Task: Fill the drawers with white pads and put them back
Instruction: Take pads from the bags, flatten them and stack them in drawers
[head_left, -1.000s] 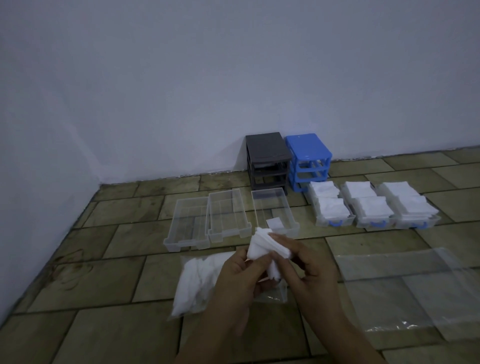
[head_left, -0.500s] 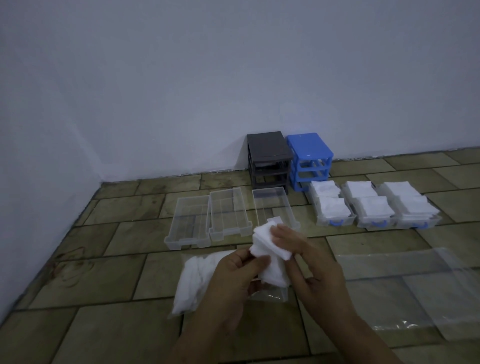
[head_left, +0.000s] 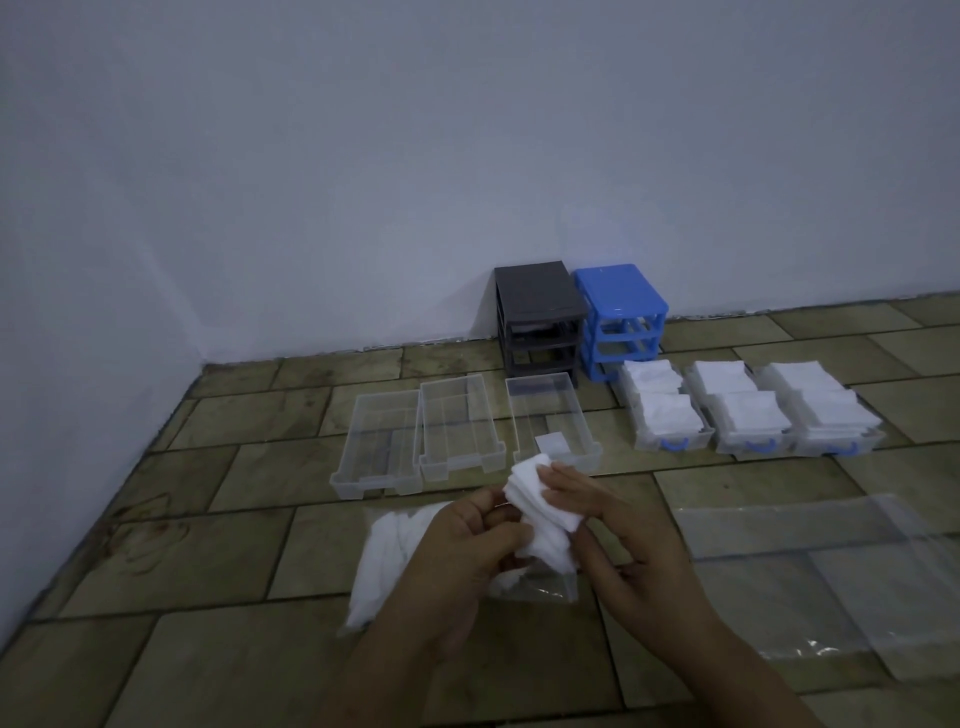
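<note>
Head view shows a stack of pads (head_left: 540, 512) held between both hands above the floor (head_left: 208, 545). The left hand (head_left: 462, 561) has its fingers curled round the stack's lower left side, thumb on top. The right hand (head_left: 618, 540) pinches the stack's upper right part, its fingers (head_left: 563, 480) laid over the top pad. Under the hands lies a clear bag (head_left: 395, 556) still partly full of white pads, its open end near the wrists.

Just beyond the stack stand three clear drawers in a row: the left drawer (head_left: 379, 441) and middle drawer (head_left: 460, 423) touch side by side, and the right drawer (head_left: 550, 418) stands a little apart, with one small pad (head_left: 550, 443) lying at its near end. Behind them, against the wall (head_left: 467, 156), sit a grey frame (head_left: 537, 317) and a blue frame (head_left: 621, 317), touching each other, their slots open. To the right of the clear drawers are three blue-handled drawers (head_left: 748, 410) heaped with white pads. An empty flat bag (head_left: 831, 571) lies on the floor at right.
</note>
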